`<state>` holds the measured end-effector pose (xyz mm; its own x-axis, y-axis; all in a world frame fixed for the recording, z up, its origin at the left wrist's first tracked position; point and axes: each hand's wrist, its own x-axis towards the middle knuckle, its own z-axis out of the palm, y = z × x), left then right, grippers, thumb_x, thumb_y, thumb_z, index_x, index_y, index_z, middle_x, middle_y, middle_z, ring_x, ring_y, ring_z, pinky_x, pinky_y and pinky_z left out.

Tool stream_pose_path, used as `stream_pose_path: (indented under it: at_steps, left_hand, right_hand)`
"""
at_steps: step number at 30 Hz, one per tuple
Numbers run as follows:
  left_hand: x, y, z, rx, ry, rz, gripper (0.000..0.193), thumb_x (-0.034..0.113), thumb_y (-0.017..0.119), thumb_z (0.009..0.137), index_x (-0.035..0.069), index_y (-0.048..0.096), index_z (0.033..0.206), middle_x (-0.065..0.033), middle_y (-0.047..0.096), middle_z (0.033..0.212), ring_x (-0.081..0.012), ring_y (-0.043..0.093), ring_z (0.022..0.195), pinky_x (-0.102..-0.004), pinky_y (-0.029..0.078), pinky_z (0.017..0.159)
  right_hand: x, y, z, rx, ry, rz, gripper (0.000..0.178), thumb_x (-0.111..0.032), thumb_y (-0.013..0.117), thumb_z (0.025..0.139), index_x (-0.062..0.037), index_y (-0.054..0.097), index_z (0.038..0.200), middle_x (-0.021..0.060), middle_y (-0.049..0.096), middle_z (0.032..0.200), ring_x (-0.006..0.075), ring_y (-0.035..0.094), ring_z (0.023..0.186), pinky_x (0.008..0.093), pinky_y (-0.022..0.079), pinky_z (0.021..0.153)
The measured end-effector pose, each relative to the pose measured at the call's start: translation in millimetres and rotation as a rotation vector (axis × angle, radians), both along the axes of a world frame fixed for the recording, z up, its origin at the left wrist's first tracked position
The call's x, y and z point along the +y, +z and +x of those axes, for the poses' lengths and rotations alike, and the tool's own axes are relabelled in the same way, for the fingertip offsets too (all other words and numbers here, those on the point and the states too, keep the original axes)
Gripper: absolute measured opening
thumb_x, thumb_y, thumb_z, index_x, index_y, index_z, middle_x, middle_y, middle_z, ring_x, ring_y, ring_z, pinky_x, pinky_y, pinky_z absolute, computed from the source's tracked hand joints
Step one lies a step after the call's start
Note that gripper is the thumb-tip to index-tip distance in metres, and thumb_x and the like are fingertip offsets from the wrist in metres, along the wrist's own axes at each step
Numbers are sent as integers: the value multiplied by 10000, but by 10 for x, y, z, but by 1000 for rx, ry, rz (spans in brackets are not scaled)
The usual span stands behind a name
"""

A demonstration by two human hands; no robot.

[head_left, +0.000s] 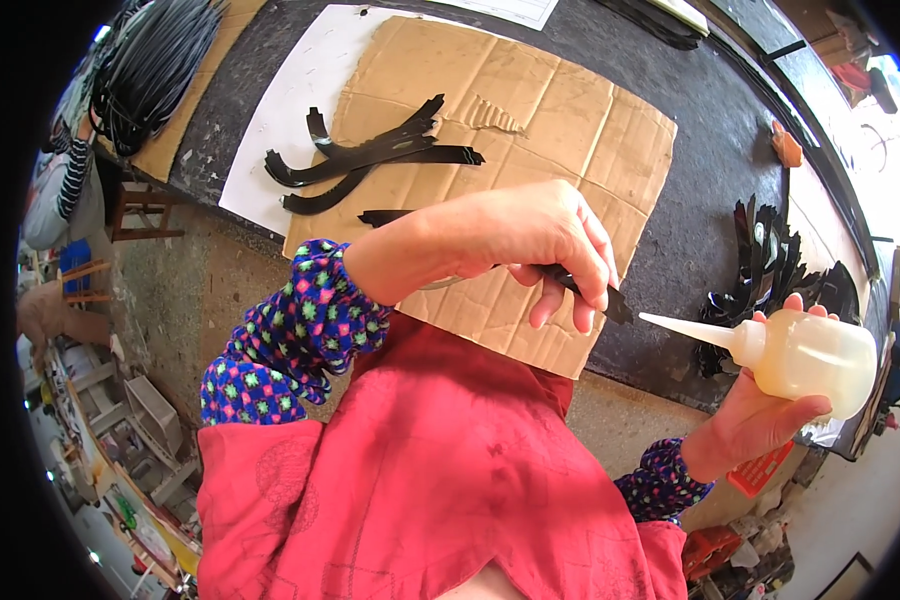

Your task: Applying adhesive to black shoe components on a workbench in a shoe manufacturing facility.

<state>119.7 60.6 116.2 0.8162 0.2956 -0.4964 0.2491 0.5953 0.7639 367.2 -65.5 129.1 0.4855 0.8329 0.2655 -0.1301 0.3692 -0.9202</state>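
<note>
My left hand point(560, 245) reaches across the cardboard sheet point(610, 150), its fingers pinching a black strip point(619, 306). One jagged end of that strip sticks out beyond the fingertips; the rest is mostly hidden by the hand. On the right, my right hand point(755, 425) is wrapped around a clear squeeze bottle point(820, 365) of pale yellowish liquid. The bottle lies tilted on its side, its long white nozzle pointing at the strip end, a short gap apart. Several curved black strips point(370, 158) overlap at the cardboard's left part. Another strip point(378, 217) is partly covered by my left forearm.
A heap of black strips point(765, 255) lies on the dark table point(690, 180) to the right. White paper point(260, 170) shows beneath the cardboard. At far left are a bundle of black cords point(160, 75), a wooden stool point(142, 210) and another person's striped sleeve point(73, 175).
</note>
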Motion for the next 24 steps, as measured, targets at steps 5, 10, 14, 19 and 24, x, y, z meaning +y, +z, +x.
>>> stream_pose_path:
  at_steps: [5, 10, 14, 19, 24]
  left_hand:
    - [4, 3, -2, -8, -1, -8, 202, 86, 645, 738, -35, 610, 895, -99, 680, 723, -98, 593, 452, -176, 271, 390]
    - [-15, 3, -15, -6, 3, -5, 204, 84, 646, 735, -38, 612, 894, -102, 680, 722, -102, 593, 450, -174, 268, 386]
    - [-14, -19, -12, -7, 11, 0, 209, 83, 649, 732, -43, 613, 895, -112, 680, 723, -108, 593, 446, -174, 266, 379]
    - [3, -16, -5, -11, 9, -20, 214, 80, 649, 734, -51, 611, 899, -123, 680, 724, -117, 596, 444, -174, 272, 372]
    - [-7, -43, -29, -22, 21, -32, 210, 73, 647, 736, -56, 610, 898, -128, 679, 723, -127, 602, 448, -174, 278, 366]
  right_hand:
    - [44, 21, -49, -83, -124, -56, 976, -631, 667, 688, -30, 299, 1364, 160, 461, 1282, 399, 479, 1158, 496, 523, 807]
    - [-2, 0, 36, -32, 64, 24, 905, -522, 680, 745, -11, 272, 1370, 176, 412, 1326, 394, 415, 1227, 496, 481, 903]
    - [15, -1, 25, -48, 84, 23, 919, -525, 683, 739, -12, 259, 1374, 183, 405, 1323, 409, 416, 1219, 505, 478, 902]
    - [33, 8, 13, -62, 118, 36, 934, -532, 684, 735, -12, 251, 1377, 186, 399, 1330, 419, 413, 1219, 524, 468, 903]
    - [84, 10, -22, -70, 151, 23, 979, -532, 706, 710, -3, 231, 1383, 190, 388, 1347, 438, 398, 1226, 544, 453, 913]
